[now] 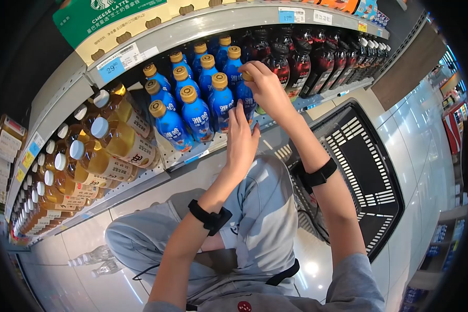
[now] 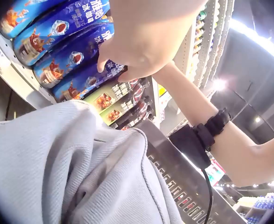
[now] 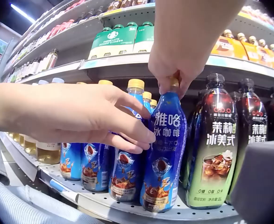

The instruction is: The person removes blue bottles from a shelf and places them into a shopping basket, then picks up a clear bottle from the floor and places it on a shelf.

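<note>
Blue bottles with gold caps stand in rows on the shelf. The right hand point(image 1: 270, 91) pinches the gold cap of the front-row blue bottle point(image 3: 164, 154) at the right end, which stands upright on the shelf edge. Beside it, the left hand point(image 1: 242, 143) has its fingers extended, the tips at the side of that bottle in the right wrist view, across the neighbouring blue bottle point(image 3: 125, 172). In the left wrist view the left hand point(image 2: 144, 39) covers the bottles' upper parts.
Dark bottles with green-based labels point(image 3: 214, 154) stand right of the blue ones. Amber bottles point(image 1: 125, 143) fill the shelf at left. A black basket point(image 1: 395, 187) sits on the floor at the right, near the person's bent legs point(image 1: 265, 208). Clear empty-looking bottles point(image 1: 96, 256) lie at the lower left.
</note>
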Demonstrator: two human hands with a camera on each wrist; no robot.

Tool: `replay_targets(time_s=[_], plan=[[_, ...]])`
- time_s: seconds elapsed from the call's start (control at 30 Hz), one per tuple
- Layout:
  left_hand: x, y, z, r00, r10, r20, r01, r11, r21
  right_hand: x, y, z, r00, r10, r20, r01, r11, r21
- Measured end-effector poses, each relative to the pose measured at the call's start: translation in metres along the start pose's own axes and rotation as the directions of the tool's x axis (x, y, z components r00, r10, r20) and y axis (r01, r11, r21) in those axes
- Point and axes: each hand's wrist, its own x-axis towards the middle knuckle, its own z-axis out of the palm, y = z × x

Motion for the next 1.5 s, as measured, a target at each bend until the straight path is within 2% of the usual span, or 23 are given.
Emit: replay_targets(time_s=[0.1, 0.2, 0.3, 0.33, 0.43, 0.47, 0.57, 0.6, 0.67, 0.7, 0.8, 0.9, 1.07, 1.3, 1.47, 1.5], plan=[[0.001, 0.0, -0.002, 1.0, 0.012, 0.01, -0.012, 0.999, 0.035, 0.003, 0.002, 0.001, 1.0, -0.003, 0.006, 0.003, 1.0, -0.002], [-0.002, 0.004, -0.004, 0.994, 0.108, -0.006, -0.107, 0.991, 0.077, -0.003, -0.002, 0.01, 0.995, 0.078, -0.065, -0.076, 0.996, 0.034], [-0.004, 0.005, -0.004, 0.99, 0.144, -0.011, -0.142, 0.983, 0.115, -0.006, -0.005, 0.012, 0.991, 0.099, -0.095, -0.093, 0.993, 0.067], [-0.006, 0.006, -0.005, 0.991, 0.131, -0.009, -0.13, 0.987, 0.094, -0.007, -0.007, 0.01, 0.993, 0.052, -0.107, -0.046, 0.997, 0.058], [-0.003, 0.009, -0.012, 0.99, 0.136, -0.046, -0.134, 0.99, 0.034, -0.018, -0.01, 0.006, 0.956, 0.079, -0.282, -0.082, 0.997, 0.001], [0.001, 0.008, -0.015, 0.984, 0.157, -0.083, -0.156, 0.988, 0.017, -0.025, -0.001, 0.01, 0.94, 0.171, -0.294, -0.167, 0.985, 0.038], [0.019, 0.007, -0.019, 0.956, 0.224, -0.19, -0.233, 0.972, -0.027, -0.047, 0.003, 0.018, 0.876, 0.451, -0.173, -0.419, 0.888, 0.19], [0.026, 0.012, -0.023, 0.949, 0.246, -0.198, -0.256, 0.966, -0.026, -0.054, 0.012, 0.022, 0.879, 0.462, -0.118, -0.445, 0.884, 0.142], [0.041, 0.025, -0.028, 0.935, 0.278, -0.219, -0.288, 0.958, -0.013, -0.055, 0.011, 0.026, 0.835, 0.551, -0.009, -0.548, 0.832, 0.087], [0.049, 0.031, -0.031, 0.925, 0.33, -0.188, -0.325, 0.944, 0.058, -0.054, 0.011, 0.028, 0.805, 0.592, 0.044, -0.594, 0.803, 0.054], [0.074, 0.039, -0.031, 0.883, 0.453, -0.126, -0.409, 0.871, 0.271, -0.044, 0.01, 0.026, 0.818, 0.568, 0.089, -0.57, 0.821, 0.008], [0.086, 0.034, -0.027, 0.896, 0.445, 0.002, -0.401, 0.805, 0.438, -0.037, 0.011, 0.028, 0.847, 0.525, 0.088, -0.518, 0.851, -0.087], [0.088, 0.028, -0.022, 0.886, 0.461, -0.044, -0.417, 0.835, 0.359, -0.034, 0.007, 0.032, 0.836, 0.542, 0.083, -0.529, 0.837, -0.136], [0.096, 0.024, -0.021, 0.889, 0.456, -0.034, -0.411, 0.83, 0.377, -0.03, 0.01, 0.041, 0.847, 0.527, 0.061, -0.511, 0.842, -0.173], [0.093, 0.025, -0.022, 0.898, 0.438, -0.033, -0.396, 0.839, 0.372, -0.03, 0.011, 0.034, 0.838, 0.538, 0.091, -0.528, 0.841, -0.118], [0.089, 0.027, -0.024, 0.887, 0.456, -0.074, -0.408, 0.85, 0.333, -0.031, 0.01, 0.032, 0.841, 0.534, 0.089, -0.524, 0.844, -0.118]])
